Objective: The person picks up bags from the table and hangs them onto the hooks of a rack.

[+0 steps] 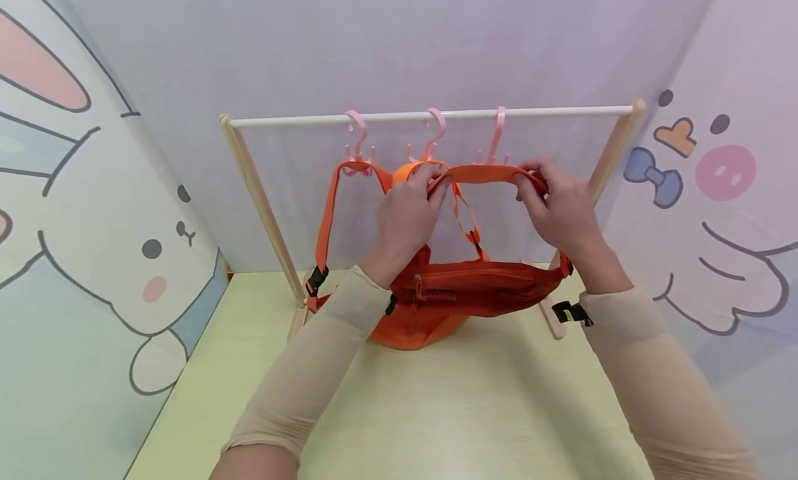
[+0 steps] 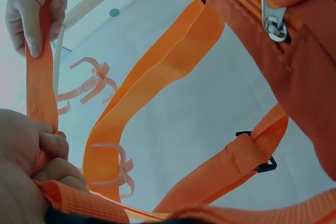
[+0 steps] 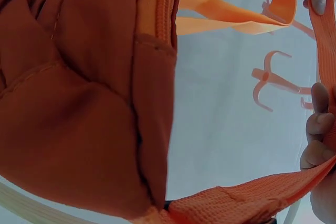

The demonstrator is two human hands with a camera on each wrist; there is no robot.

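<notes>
My left hand (image 1: 406, 217) and right hand (image 1: 564, 206) pinch two spots along the orange strap (image 1: 483, 174) of a dark orange waist bag (image 1: 486, 286). Between them the strap runs nearly level, just below the rightmost pink hook (image 1: 497, 137). The bag hangs beneath my hands, its zipper pull (image 2: 275, 22) showing in the left wrist view. On the left pink hook (image 1: 358, 137) hangs a red-orange strap (image 1: 327, 220) with a black buckle (image 1: 316, 279). A brighter orange strap (image 2: 157, 77) loops over the middle pink hook (image 1: 434, 130), partly hidden behind my left hand.
The hooks hang from a white rail (image 1: 280, 122) on a wooden-legged rack (image 1: 262, 203). It stands on a pale yellow-green table (image 1: 424, 411). A lighter orange bag bottom (image 1: 405, 338) shows below the held bag. Cartoon-printed panels (image 1: 93, 210) flank both sides.
</notes>
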